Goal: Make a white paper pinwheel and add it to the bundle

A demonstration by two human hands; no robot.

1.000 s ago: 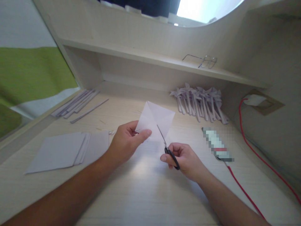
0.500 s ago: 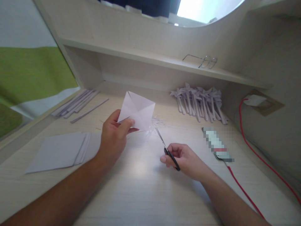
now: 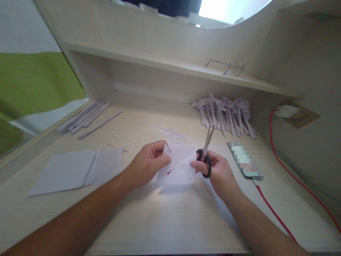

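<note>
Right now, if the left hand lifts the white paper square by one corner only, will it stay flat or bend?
The paper square looks thin and creased, so it would probably droop. It seems very light, since the left hand pinches it with fingertips. The right hand with the scissors steadies its other edge.

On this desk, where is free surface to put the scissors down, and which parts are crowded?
Bare desk lies between the forearms, below the paper square, and behind the paper stack. Crowded: pinwheels, phone and red cable on the right; paper strips at the back left.

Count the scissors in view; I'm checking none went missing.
1: small black-handled metal scissors in the right hand, blades pointing up, beside the creased white paper square.
</note>
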